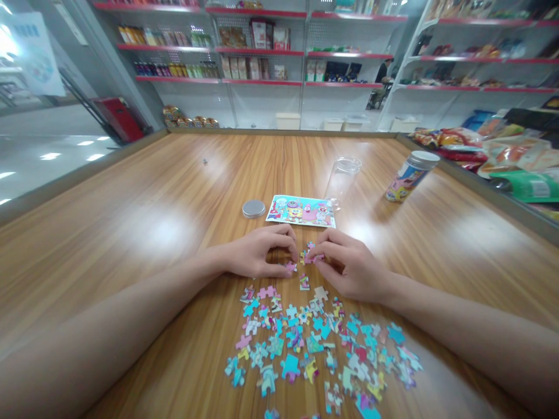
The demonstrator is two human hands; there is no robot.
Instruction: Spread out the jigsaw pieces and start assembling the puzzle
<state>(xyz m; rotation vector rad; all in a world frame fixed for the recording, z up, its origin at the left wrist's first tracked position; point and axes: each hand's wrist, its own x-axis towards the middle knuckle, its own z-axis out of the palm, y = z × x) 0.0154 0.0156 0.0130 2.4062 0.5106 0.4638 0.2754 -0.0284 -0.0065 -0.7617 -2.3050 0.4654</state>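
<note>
My left hand [266, 251] rests on the wooden table with its fingers curled, and a pink jigsaw piece [291, 267] sits between thumb and fingertips. Just to the right, my right hand [347, 262] pinches a small cluster of pink and yellow jigsaw pieces [310, 255], which look joined. A single jigsaw piece [304, 283] lies below the gap between the hands. Nearer to me, many loose jigsaw pieces [290, 368] in blue, pink and yellow are scattered. Beyond my fingertips lies a cartoon picture card [301, 210].
A silver lid [254, 209] lies left of the card. Behind the card stands a clear jar [343, 180], with a printed cartoon canister [410, 176] farther right. Packaged snacks [515, 151] are heaped beyond the right table edge. Stocked shelves [262, 51] line the back wall.
</note>
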